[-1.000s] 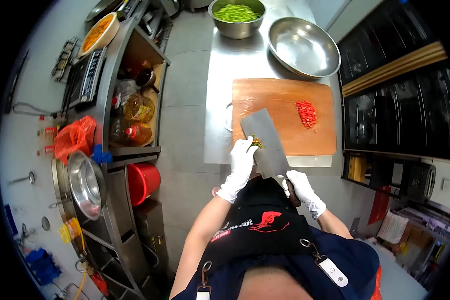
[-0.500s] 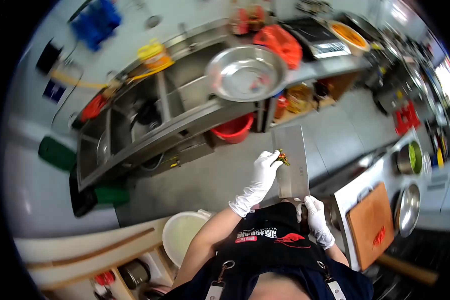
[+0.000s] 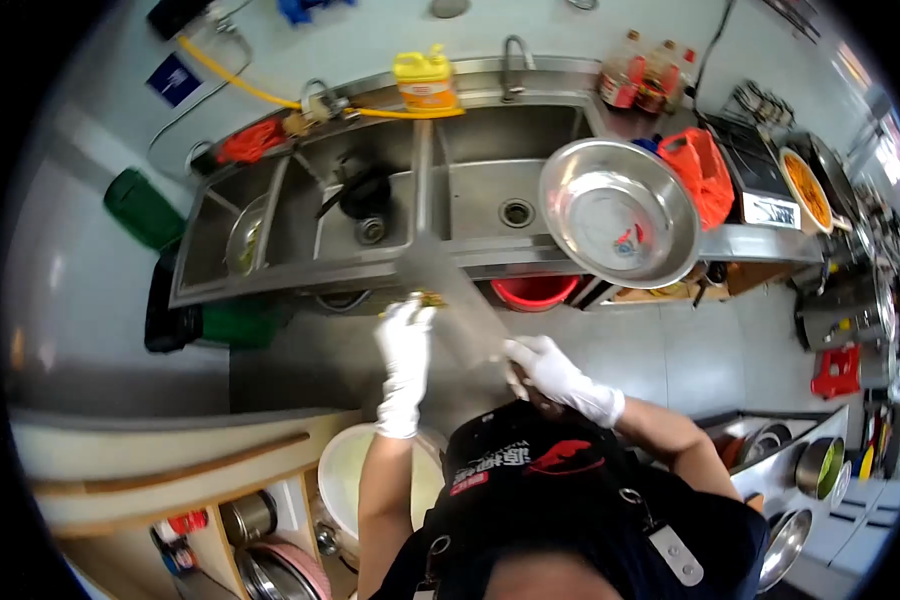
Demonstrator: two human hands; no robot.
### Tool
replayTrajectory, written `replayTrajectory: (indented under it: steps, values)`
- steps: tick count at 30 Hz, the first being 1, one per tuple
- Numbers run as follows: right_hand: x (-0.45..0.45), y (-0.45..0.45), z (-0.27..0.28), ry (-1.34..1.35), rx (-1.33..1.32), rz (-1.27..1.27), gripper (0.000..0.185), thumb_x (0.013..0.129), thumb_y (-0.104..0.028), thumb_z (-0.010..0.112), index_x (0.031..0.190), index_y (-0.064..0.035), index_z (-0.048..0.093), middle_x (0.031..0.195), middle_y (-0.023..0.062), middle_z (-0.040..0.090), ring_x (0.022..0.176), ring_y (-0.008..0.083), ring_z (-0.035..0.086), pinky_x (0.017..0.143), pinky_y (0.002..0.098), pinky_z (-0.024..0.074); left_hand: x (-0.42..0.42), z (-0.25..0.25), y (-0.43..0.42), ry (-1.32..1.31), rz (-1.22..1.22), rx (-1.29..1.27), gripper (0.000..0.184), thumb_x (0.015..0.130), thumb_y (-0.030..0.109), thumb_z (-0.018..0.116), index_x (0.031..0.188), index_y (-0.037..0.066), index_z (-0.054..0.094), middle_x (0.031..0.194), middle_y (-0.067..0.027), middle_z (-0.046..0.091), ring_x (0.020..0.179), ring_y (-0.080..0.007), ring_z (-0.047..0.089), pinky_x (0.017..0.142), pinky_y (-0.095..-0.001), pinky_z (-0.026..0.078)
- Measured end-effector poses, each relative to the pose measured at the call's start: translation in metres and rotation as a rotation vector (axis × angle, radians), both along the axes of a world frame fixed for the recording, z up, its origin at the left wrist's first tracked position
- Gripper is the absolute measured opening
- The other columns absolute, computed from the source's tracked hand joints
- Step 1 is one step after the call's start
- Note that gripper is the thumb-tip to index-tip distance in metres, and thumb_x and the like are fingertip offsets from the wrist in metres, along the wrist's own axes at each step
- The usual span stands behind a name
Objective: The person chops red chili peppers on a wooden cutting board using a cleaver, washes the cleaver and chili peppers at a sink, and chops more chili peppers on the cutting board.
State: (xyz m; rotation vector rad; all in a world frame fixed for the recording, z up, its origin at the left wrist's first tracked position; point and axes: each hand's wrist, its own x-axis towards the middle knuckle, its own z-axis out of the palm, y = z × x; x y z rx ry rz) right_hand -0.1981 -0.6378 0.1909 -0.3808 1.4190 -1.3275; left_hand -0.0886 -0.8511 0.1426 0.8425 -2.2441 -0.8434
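Observation:
My right hand (image 3: 562,380), in a white glove, is closed around the handle of a wide cleaver (image 3: 462,318). Its rectangular blade points forward and left, blurred by motion, above the floor in front of the sinks. My left hand (image 3: 405,345), gloved too, has its fingers bunched at the blade's left side, around small red-and-green scraps (image 3: 427,298). These look like chili stem ends, though blur hides their detail. Whether the scraps also rest on the blade I cannot tell.
Ahead runs a steel sink unit (image 3: 320,268) with several basins. A large steel bowl (image 3: 620,215) rests at its right end, above a red bucket (image 3: 536,290). A green bin (image 3: 238,325) stands left. Close to my left arm is a white tub (image 3: 345,470).
My view and body have turned left, towards the sinks. Both hands and the cleaver have swung left with it, and the cutting board has left the view. The scraps stay at my left fingers.

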Motion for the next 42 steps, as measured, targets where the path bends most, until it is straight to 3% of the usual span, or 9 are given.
replayTrajectory:
  steps: [5,8,12,17,18,28,36,39,42]
  values:
    - [-0.052,-0.088,0.023,-0.060,-0.046,0.140,0.032,0.103,-0.029,0.046,0.098,-0.0001,0.060,0.057,0.0026,0.053,0.043,0.0117,0.047,0.041,0.0279,0.0397,-0.017,-0.007,-0.079,0.259,0.188,0.372,0.023,0.084,-0.006,0.069,0.106,0.000,0.072,0.084,-0.0024,0.062,0.068,-0.0088,0.058,0.059,-0.0207,0.049]
    - [-0.070,-0.155,0.002,-0.059,-0.038,0.225,0.033,0.103,-0.029,0.047,0.097,0.0012,0.059,0.061,0.0045,0.055,0.042,0.0135,0.047,0.041,0.0282,0.0397,-0.022,-0.011,-0.129,0.123,0.250,-0.083,0.019,0.082,-0.004,0.071,0.101,-0.002,0.071,0.081,-0.0066,0.063,0.067,-0.0121,0.060,0.058,-0.0252,0.049]
    - [-0.079,-0.248,0.008,-0.197,-0.019,0.253,0.033,0.103,-0.027,0.047,0.097,0.0040,0.057,0.060,0.0061,0.053,0.041,0.0147,0.047,0.039,0.0297,0.0388,-0.028,0.007,-0.199,0.146,0.420,0.228,0.019,0.080,-0.002,0.073,0.100,-0.002,0.071,0.080,-0.0096,0.065,0.068,-0.0168,0.061,0.061,-0.0285,0.049]
    - [-0.064,-0.384,0.012,-0.159,0.017,0.289,0.032,0.102,-0.028,0.046,0.094,0.0013,0.057,0.063,0.0058,0.051,0.046,0.0161,0.047,0.042,0.0317,0.0402,-0.008,-0.032,-0.347,0.184,0.444,0.061,0.016,0.085,-0.003,0.070,0.101,-0.004,0.068,0.080,-0.0013,0.060,0.062,-0.0076,0.055,0.052,-0.0246,0.047]
    - [-0.059,-0.412,0.020,-0.114,0.041,0.308,0.033,0.102,-0.029,0.046,0.093,0.0010,0.057,0.063,0.0052,0.051,0.046,0.0159,0.047,0.042,0.0319,0.0401,-0.006,-0.019,-0.371,0.115,0.491,0.160,0.018,0.085,0.005,0.070,0.101,-0.003,0.069,0.086,-0.0153,0.067,0.077,-0.0275,0.067,0.072,-0.0333,0.053]
    - [0.013,-0.698,0.033,0.248,-0.058,0.292,0.034,0.100,-0.026,0.050,0.088,0.0037,0.061,0.058,0.0068,0.055,0.046,0.0171,0.054,0.045,0.0343,0.0438,0.022,-0.008,-0.633,0.005,0.774,-0.375,0.022,0.088,0.020,0.068,0.088,-0.002,0.067,0.084,-0.0233,0.066,0.076,-0.0396,0.063,0.069,-0.0442,0.049]
    - [-0.033,-0.706,0.017,0.090,-0.044,0.134,0.030,0.101,-0.025,0.050,0.091,0.0009,0.062,0.060,0.0042,0.055,0.043,0.0150,0.049,0.040,0.0300,0.0404,0.052,-0.042,-0.705,-0.490,0.952,0.126,0.025,0.085,0.034,0.068,0.089,0.010,0.075,0.088,-0.0199,0.070,0.085,-0.0372,0.068,0.075,-0.0451,0.054]
    - [-0.057,-0.679,0.005,0.029,-0.070,0.096,0.032,0.100,-0.025,0.051,0.093,0.0023,0.066,0.062,0.0055,0.059,0.043,0.0141,0.052,0.040,0.0286,0.0411,0.047,-0.079,-0.712,-0.188,0.872,-0.125,0.020,0.088,0.018,0.068,0.101,0.005,0.073,0.095,-0.0196,0.069,0.088,-0.0298,0.067,0.080,-0.0357,0.052]
    - [-0.079,-0.641,-0.004,-0.016,-0.103,0.109,0.032,0.101,-0.025,0.050,0.092,0.0011,0.066,0.062,0.0044,0.059,0.044,0.0142,0.052,0.041,0.0286,0.0422,0.006,-0.032,-0.653,0.031,0.507,-0.411,0.026,0.091,0.006,0.061,0.116,0.000,0.065,0.116,-0.0171,0.061,0.105,-0.0293,0.059,0.093,-0.0371,0.047]
